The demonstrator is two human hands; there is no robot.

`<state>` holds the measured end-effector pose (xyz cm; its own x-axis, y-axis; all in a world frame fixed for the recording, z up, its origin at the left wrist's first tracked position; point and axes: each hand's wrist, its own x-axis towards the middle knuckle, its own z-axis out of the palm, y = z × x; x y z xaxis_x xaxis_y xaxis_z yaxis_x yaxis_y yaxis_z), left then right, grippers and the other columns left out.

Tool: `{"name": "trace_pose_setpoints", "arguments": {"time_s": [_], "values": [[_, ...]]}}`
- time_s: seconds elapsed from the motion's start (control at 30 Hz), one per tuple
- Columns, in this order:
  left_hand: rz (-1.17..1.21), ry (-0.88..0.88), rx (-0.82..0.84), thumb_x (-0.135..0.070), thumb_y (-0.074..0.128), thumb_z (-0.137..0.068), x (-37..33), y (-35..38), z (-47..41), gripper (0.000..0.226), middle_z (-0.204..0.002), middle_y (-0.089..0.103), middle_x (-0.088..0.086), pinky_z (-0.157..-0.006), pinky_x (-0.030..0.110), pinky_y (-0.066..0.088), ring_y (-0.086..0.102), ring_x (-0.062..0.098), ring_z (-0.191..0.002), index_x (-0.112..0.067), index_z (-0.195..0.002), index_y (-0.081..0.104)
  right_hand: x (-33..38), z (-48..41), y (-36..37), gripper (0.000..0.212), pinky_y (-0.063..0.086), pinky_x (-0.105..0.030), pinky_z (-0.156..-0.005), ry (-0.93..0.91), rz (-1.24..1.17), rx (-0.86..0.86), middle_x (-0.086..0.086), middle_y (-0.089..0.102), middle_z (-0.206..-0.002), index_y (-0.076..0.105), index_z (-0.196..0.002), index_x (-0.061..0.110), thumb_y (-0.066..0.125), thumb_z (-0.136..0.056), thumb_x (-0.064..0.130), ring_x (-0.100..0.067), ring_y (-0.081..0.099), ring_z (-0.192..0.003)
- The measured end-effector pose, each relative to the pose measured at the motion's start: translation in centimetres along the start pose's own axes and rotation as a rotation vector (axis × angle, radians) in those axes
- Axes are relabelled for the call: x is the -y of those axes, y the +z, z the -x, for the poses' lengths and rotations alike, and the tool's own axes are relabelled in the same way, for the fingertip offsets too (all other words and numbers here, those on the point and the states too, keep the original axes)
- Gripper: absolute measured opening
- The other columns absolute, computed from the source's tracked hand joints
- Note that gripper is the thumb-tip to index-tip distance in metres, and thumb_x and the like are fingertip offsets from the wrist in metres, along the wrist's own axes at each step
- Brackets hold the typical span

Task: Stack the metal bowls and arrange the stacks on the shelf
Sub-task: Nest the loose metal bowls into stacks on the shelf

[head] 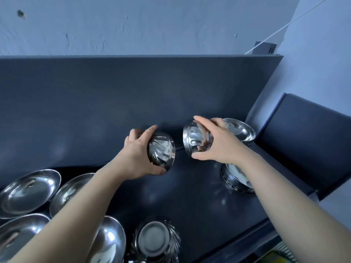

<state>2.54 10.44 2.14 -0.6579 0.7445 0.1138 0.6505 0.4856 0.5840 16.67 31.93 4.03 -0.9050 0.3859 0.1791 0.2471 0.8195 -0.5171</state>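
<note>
Four wide bowls point(28, 190) lie low on our left, and a flipped bowl point(153, 238) sits bottom-up just beside them. Higher up, our left hand point(136, 154) has its fingers and thumb curled round the left bowl point(161, 149), which is tipped on its side in the air over the dark shelf point(95, 103). Near it, but not touching, is the right bowl point(197, 138), tipped too, with our right hand point(224, 145) wrapped round its back. The two rims seem to face each other. We think this is the stacking step. Next, one bowl has to turn so it can slip inside the other, with the rims lined up. Then the pair can go to the right, where a far stack point(241, 130) and a near stack point(233, 179) already stand on the shelf.
</note>
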Motion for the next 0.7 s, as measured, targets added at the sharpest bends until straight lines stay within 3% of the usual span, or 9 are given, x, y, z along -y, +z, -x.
{"name": "trace_pose_setpoints", "arguments": {"time_s": [0.13, 0.27, 0.33, 0.43, 0.5, 0.6, 0.67, 0.7], "values": [[0.202, 0.109, -0.098, -0.033, 0.092, -0.048, -1.5, 0.1, 0.8, 0.113, -0.126, 0.025, -0.008, -0.107, 0.025, 0.033, 0.031, 0.014, -0.128, -0.052, -0.139, 0.027, 0.2, 2.8, -2.4, 0.096, 0.038, -0.021, -0.100, -0.026, -0.189, -0.197, 0.020, 0.047, -0.133, 0.035, -0.139, 0.043, 0.088, -0.059, 0.040, -0.002, 0.050, -0.120], [0.323, 0.200, -0.141, -0.030, 0.094, -0.049, -4.0, 1.0, 1.2, 0.107, -0.131, 0.030, -0.010, -0.090, -0.002, 0.030, 0.040, 0.001, -0.120, -0.046, -0.136, 0.034, -0.8, 5.9, -4.5, 0.092, 0.044, -0.018, -0.094, 0.031, -0.312, -0.315, 0.027, 0.056, -0.119, 0.036, -0.135, 0.046, 0.089, -0.061, 0.034, 0.007, 0.058, -0.105], [0.370, 0.235, -0.143, -0.035, 0.094, -0.047, -5.5, 1.5, 1.4, 0.107, -0.131, 0.039, -0.014, -0.095, 0.003, 0.034, 0.043, -0.006, -0.116, -0.039, -0.137, 0.036, -1.6, 7.5, -5.3, 0.096, 0.042, -0.016, -0.096, 0.054, -0.332, -0.329, 0.025, 0.053, -0.125, 0.032, -0.137, 0.050, 0.089, -0.062, 0.032, 0.008, 0.055, -0.110], [0.446, 0.258, -0.139, -0.047, 0.089, -0.042, -7.1, 2.6, 1.8, 0.112, -0.129, 0.046, -0.010, -0.103, 0.027, 0.041, 0.048, 0.002, -0.118, -0.037, -0.138, 0.033, -3.1, 9.7, -6.0, 0.100, 0.041, -0.032, -0.107, 0.110, -0.336, -0.339, 0.008, 0.052, -0.134, 0.030, -0.135, 0.058, 0.088, -0.056, 0.041, -0.008, 0.053, -0.121], [0.471, 0.267, -0.146, -0.045, 0.090, -0.046, -7.9, 3.3, 2.2, 0.116, -0.132, 0.040, -0.006, -0.102, 0.020, 0.039, 0.045, -0.001, -0.120, -0.042, -0.142, 0.024, -3.9, 11.0, -6.2, 0.094, 0.045, -0.037, -0.105, 0.147, -0.355, -0.331, 0.002, 0.054, -0.129, 0.035, -0.129, 0.058, 0.088, -0.054, 0.038, -0.012, 0.058, -0.115], [0.450, 0.275, -0.178, -0.030, 0.091, -0.055, -8.9, 4.1, 2.5, 0.111, -0.128, 0.033, -0.003, -0.086, -0.004, 0.030, 0.038, -0.019, -0.109, -0.046, -0.142, 0.023, -5.2, 12.4, -5.5, 0.083, 0.050, -0.036, -0.099, 0.193, -0.396, -0.298, 0.010, 0.060, -0.116, 0.041, -0.123, 0.047, 0.089, -0.061, 0.022, -0.008, 0.063, -0.104], [0.469, 0.266, -0.226, -0.027, 0.091, -0.055, -9.3, 4.4, 2.7, 0.102, -0.126, 0.033, -0.003, -0.084, -0.005, 0.032, 0.038, -0.021, -0.105, -0.041, -0.136, 0.030, -6.0, 12.8, -4.6, 0.078, 0.049, -0.040, -0.100, 0.230, -0.398, -0.265, 0.012, 0.061, -0.115, 0.043, -0.118, 0.047, 0.088, -0.055, 0.031, -0.009, 0.062, -0.107], [0.486, 0.256, -0.250, -0.029, 0.091, -0.054, -9.4, 4.5, 2.7, 0.099, -0.126, 0.034, -0.003, -0.088, 0.001, 0.036, 0.040, -0.016, -0.107, -0.040, -0.131, 0.030, -6.5, 12.9, -4.2, 0.075, 0.046, -0.042, -0.103, 0.247, -0.388, -0.241, 0.013, 0.060, -0.118, 0.045, -0.114, 0.049, 0.086, -0.052, 0.038, -0.010, 0.060, -0.112]]}}
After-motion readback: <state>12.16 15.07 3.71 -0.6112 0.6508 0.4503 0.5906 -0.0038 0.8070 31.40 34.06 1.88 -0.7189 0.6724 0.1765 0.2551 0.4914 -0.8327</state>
